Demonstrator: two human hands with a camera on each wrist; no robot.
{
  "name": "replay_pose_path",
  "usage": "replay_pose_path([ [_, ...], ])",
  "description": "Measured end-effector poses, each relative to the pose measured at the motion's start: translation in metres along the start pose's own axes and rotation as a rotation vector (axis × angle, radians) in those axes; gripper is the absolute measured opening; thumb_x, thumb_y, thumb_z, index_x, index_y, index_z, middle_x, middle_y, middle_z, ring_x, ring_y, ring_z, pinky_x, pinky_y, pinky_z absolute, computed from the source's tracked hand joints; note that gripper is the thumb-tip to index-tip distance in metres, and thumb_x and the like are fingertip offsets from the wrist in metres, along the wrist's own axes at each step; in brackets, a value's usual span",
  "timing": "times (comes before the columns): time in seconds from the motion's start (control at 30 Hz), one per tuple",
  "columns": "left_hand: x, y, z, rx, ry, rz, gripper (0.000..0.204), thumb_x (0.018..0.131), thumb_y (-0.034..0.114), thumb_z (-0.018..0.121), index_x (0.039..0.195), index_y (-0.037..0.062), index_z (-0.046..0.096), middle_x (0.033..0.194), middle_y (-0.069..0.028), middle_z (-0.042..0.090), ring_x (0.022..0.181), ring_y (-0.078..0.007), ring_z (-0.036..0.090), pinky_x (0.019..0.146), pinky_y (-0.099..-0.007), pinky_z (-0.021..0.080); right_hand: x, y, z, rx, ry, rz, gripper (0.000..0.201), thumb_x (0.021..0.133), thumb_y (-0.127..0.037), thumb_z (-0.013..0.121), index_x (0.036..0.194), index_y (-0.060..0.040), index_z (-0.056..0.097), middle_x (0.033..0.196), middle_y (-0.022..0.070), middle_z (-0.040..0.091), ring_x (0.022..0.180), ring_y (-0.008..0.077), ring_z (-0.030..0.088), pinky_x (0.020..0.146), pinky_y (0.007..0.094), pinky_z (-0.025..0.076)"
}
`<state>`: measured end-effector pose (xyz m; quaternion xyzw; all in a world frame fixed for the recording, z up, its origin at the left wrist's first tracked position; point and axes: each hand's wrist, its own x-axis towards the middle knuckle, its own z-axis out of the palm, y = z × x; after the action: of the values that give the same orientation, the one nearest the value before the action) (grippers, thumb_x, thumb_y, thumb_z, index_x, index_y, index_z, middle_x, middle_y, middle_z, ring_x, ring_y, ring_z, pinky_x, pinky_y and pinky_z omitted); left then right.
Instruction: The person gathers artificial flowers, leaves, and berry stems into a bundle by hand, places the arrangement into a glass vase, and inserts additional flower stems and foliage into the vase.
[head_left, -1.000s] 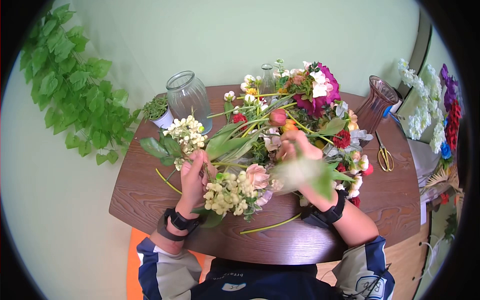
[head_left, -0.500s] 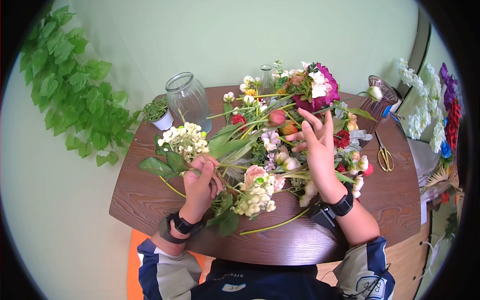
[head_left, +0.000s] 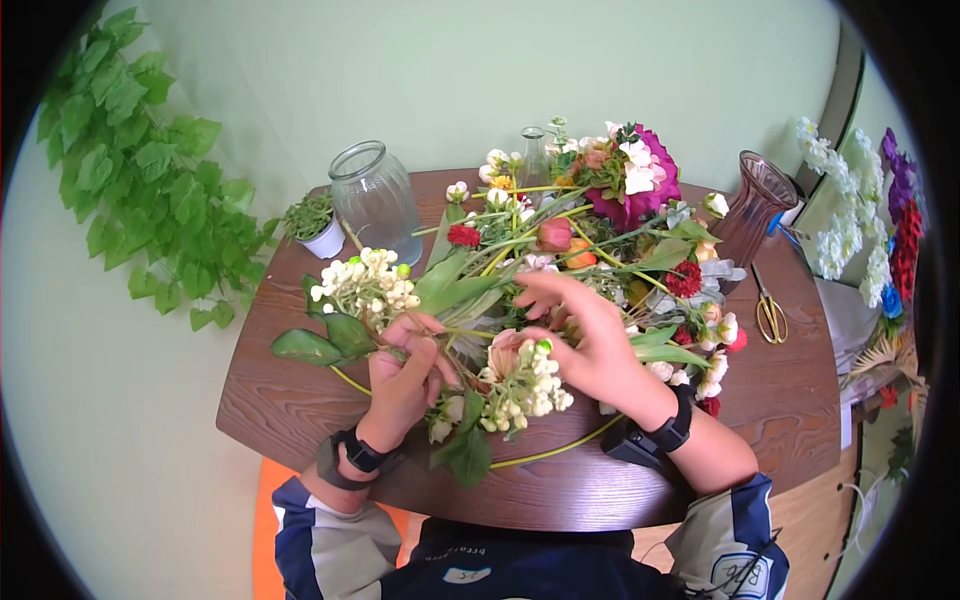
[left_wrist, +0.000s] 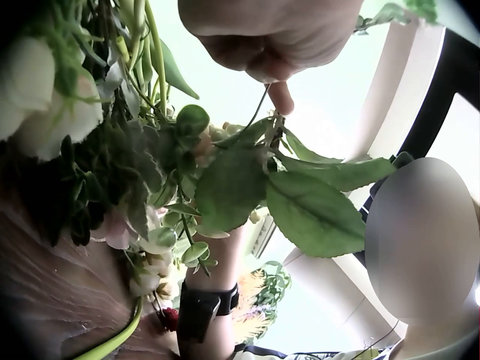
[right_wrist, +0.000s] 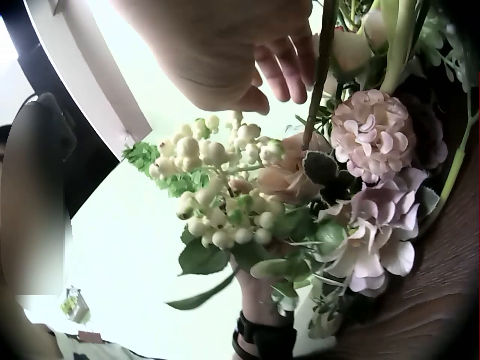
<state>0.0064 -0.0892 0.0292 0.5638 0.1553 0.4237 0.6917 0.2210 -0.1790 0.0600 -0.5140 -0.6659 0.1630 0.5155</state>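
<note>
In the head view my left hand (head_left: 400,385) pinches the thin stems of white berry sprigs. One berry cluster (head_left: 368,285) sits above that hand with broad green leaves (head_left: 308,347) beside it. A second berry cluster (head_left: 525,388) extends to the right, just short of my right hand (head_left: 600,345). The right hand's fingers are parted and loosely bent over the flower pile, near a pale pink rose (head_left: 503,352). In the right wrist view its fingertips hover above the berries (right_wrist: 217,154), with nothing held between them.
Mixed artificial flowers cover the table's middle, with a large magenta bloom (head_left: 630,205) at the back. A ribbed glass jar (head_left: 375,200) and potted plant (head_left: 313,222) stand back left. A brownish glass vase (head_left: 745,210) and scissors (head_left: 768,308) are at right. A loose green stem (head_left: 555,448) lies in front.
My right hand has let go of a white flower, which now lies near the brownish vase, and has come back left toward the berries. The left hand keeps its sprigs, their right cluster shifting rightward.
</note>
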Motion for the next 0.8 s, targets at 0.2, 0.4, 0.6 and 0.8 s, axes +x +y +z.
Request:
replay_pose_path([
  [0.2,-0.003,-0.007,-0.005,-0.127,-0.158,-0.022,0.019,0.094,0.015,0.052,0.105,0.0005,0.048,0.066,-0.0081,0.060,0.048,-0.0098,0.057,0.034,-0.0171,0.032,0.001,-0.001,0.006,0.036,-0.192,-0.225,0.053,0.070,-0.007,0.073,0.120,-0.0084,0.058,0.097,0.0102,0.064,0.085,0.0272,0.060,0.075,0.0362,0.048],
  [0.4,-0.010,-0.007,0.002,-0.101,-0.194,-0.114,0.020,0.093,0.017,0.056,0.103,0.0001,0.049,0.069,-0.0083,0.060,0.048,-0.0102,0.055,0.035,-0.0176,0.034,-0.001,-0.010,0.012,-0.227,-0.199,-0.457,0.051,0.071,-0.013,0.070,0.121,-0.0187,0.060,0.102,0.0059,0.060,0.084,0.0227,0.058,0.071,0.0348,0.047],
  [0.6,-0.013,0.001,0.005,-0.062,-0.342,-0.265,0.012,0.092,0.012,0.055,0.096,0.0002,0.053,0.075,-0.0089,0.060,0.051,-0.0091,0.052,0.043,-0.0182,0.039,-0.007,-0.026,0.013,-0.426,-0.220,-0.580,0.047,0.070,-0.014,0.060,0.116,-0.0238,0.063,0.098,0.0035,0.056,0.082,0.0204,0.057,0.069,0.0325,0.046],
  [0.8,-0.012,-0.010,0.001,0.012,-0.428,-0.241,0.013,0.092,0.014,0.055,0.094,0.0013,0.052,0.078,-0.0093,0.059,0.051,-0.0113,0.052,0.048,-0.0202,0.041,-0.013,-0.014,0.017,-0.368,-0.085,-0.813,0.038,0.065,-0.018,0.060,0.102,-0.0223,0.069,0.087,0.0004,0.055,0.078,0.0177,0.055,0.068,0.0287,0.047],
])
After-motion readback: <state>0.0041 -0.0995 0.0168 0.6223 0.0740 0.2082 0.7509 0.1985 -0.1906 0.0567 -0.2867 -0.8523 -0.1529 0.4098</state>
